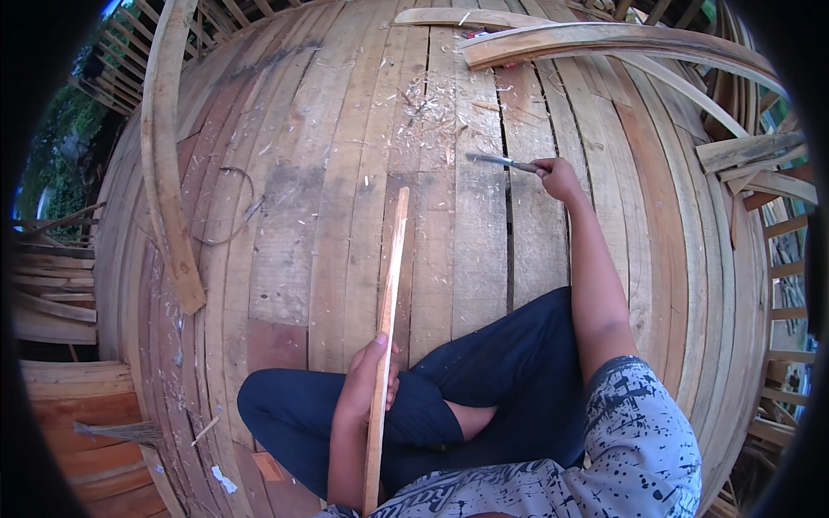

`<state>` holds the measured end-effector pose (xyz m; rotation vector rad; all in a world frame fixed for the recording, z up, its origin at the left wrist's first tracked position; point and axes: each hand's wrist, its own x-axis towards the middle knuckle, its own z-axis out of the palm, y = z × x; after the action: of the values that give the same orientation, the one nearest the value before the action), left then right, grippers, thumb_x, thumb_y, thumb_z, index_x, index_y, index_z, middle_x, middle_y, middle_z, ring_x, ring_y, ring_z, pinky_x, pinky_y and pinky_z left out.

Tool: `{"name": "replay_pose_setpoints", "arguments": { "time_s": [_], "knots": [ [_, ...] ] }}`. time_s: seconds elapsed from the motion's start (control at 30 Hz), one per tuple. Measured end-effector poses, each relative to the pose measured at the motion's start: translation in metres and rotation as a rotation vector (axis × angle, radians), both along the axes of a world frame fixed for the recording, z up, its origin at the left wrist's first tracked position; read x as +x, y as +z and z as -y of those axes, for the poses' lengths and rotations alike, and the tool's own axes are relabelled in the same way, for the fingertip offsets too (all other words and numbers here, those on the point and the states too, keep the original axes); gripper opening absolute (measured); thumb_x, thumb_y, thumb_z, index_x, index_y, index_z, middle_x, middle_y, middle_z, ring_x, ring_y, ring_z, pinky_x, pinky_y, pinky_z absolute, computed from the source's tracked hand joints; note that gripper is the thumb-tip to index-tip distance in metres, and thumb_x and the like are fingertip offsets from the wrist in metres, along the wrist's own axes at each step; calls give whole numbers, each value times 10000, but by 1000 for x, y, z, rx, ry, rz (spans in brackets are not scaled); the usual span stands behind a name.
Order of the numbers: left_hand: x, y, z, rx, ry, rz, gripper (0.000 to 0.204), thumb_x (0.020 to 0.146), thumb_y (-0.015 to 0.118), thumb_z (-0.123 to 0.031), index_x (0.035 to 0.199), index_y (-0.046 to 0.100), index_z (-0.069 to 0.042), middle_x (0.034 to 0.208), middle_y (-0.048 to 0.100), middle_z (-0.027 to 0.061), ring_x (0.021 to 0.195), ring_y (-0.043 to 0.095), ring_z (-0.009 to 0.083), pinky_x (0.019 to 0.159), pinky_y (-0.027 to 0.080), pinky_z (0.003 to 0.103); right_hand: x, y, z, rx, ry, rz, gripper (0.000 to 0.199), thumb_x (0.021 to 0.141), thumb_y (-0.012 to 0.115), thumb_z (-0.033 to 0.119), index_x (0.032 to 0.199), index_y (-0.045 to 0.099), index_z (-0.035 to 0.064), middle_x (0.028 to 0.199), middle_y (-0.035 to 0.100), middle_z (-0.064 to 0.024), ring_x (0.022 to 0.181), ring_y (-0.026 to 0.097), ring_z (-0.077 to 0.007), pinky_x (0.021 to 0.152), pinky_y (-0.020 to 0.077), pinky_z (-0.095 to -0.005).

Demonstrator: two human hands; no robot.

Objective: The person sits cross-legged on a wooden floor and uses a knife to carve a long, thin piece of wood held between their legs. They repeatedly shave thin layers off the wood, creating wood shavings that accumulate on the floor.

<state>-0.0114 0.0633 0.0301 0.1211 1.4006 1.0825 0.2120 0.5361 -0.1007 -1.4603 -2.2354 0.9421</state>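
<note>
My left hand [366, 380] is closed around a long, narrow strip of wood [394, 276]. The strip runs from beside my body, over my crossed legs, to a pale end above the floorboards. Out to the right, my right hand [560, 179] grips a knife [505, 161] with a dull grey blade. The blade points left, and its tip is near the scattered wood shavings [425, 108]. Knife and strip are apart. My fingers cover most of the knife's handle.
Long planks [604, 39] lie across the far right, and another plank [168, 164] lies along the left. A thin curved strip [252, 194] rests on the plank floor [285, 276]. A twig broom [121, 430] is at lower left. Gaps run between some boards. Slatted railings border the sides.
</note>
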Motion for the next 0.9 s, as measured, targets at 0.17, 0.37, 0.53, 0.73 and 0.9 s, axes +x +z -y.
{"name": "replay_pose_setpoints", "arguments": {
  "time_s": [0.17,0.37,0.53,0.73,0.9],
  "knots": [
    [-2,-3,2,-8,12,13,468,1001,505,-547,1013,529,-79,557,443,9,371,440,108,338,351,256,-36,19,45,-416,696,228,360,824,706,-12,1156,756,116,1006,766,-50,910,678,-161,847,526,-324],
    [-1,-4,0,0,-4,12,467,1003,502,-545,1013,530,-79,557,442,9,373,446,109,340,353,254,-61,12,50,8,309,92,267,852,682,27,1101,760,82,1021,744,-158,967,700,-324,874,537,-397],
    [-1,-1,-1,-1,4,7,463,1008,496,-536,1011,528,-74,557,443,12,373,446,111,338,354,257,-54,14,35,110,174,-22,261,866,668,10,1114,739,45,1091,719,-182,1020,685,-332,904,526,-401],
    [0,-1,-1,6,8,10,459,1014,491,-525,1005,527,-67,555,443,12,369,438,110,335,354,258,-42,15,33,3,315,41,261,870,660,-10,1099,755,71,1112,717,-181,1067,676,-324,924,527,-393],
    [3,-2,-2,-15,4,-3,467,1015,487,-529,1009,529,-64,554,439,11,367,433,110,336,350,256,-56,26,36,304,-111,-5,272,871,628,-10,1094,753,83,1059,689,-167,1033,650,-358,876,516,-414]
  ]
}}
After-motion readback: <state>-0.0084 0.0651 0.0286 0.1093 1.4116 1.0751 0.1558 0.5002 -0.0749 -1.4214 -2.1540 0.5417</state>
